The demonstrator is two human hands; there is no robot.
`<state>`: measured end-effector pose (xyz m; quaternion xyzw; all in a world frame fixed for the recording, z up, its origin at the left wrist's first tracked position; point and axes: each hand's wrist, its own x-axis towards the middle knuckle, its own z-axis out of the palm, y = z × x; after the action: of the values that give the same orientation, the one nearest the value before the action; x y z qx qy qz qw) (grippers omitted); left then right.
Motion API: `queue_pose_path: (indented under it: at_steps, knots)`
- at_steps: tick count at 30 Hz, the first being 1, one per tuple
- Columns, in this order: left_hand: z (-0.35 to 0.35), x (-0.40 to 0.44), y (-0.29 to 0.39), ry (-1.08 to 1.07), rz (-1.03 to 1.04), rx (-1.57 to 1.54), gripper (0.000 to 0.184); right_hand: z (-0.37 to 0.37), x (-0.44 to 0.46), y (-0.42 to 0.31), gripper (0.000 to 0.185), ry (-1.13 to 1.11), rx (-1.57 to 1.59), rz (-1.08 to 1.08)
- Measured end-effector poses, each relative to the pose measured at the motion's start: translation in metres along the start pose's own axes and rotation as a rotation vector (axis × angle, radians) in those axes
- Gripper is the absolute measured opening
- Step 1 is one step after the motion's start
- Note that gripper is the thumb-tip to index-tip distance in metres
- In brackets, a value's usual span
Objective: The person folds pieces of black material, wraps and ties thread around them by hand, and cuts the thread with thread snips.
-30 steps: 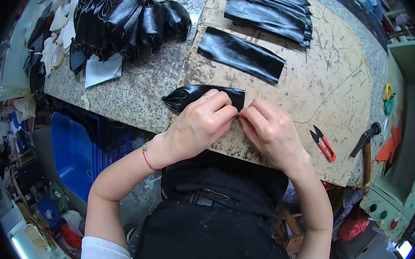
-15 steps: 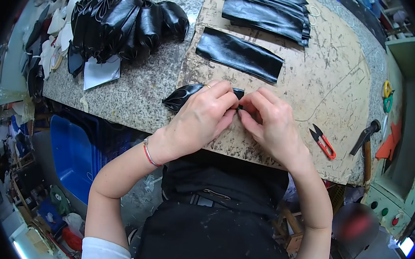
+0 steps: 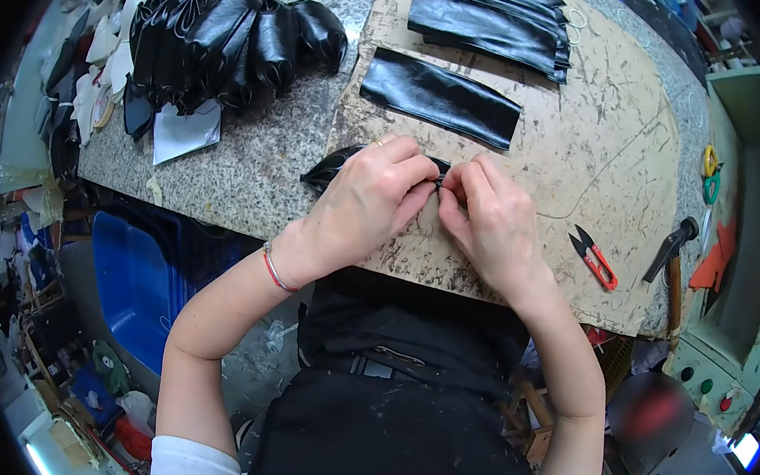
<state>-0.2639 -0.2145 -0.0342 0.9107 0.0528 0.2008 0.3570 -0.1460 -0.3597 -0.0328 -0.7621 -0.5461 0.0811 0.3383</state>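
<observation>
A glossy black piece, gathered at its left end, lies near the board's front edge, mostly covered by my hands. My left hand is closed on it, thumb and fingers pinched at its right part. Beside it, my right hand pinches the piece's right end, fingertips nearly touching the left ones. Any needle or thread between the fingertips is too small to make out. Just beyond my hands lies a flat black strip, and a stack of similar strips is farther back.
Gathered black pieces are heaped at the left above a white sheet. Red-handled snips lie right of my hand, then a hammer, scissors and a green metal box. A blue bin stands below the table's left edge.
Both hands have shifted slightly away from the table's front edge together with the black piece, whose right end is now more covered. Fingertips stay close together.
</observation>
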Motion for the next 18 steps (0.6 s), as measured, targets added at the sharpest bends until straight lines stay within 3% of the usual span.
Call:
queue_pose_path:
  at_steps: [6,12,18]
  knots:
    - [-0.002,0.009,-0.003,-0.019,0.075,0.062,0.013,-0.007,0.007,0.002,0.011,-0.027,0.091,0.055]
    - [-0.002,0.012,-0.002,-0.018,-0.058,0.005,0.012,-0.003,0.010,0.002,0.011,-0.038,0.005,0.071]
    - [-0.008,0.021,-0.009,-0.117,-0.055,-0.050,0.015,-0.007,0.015,0.004,0.013,-0.023,0.042,0.106]
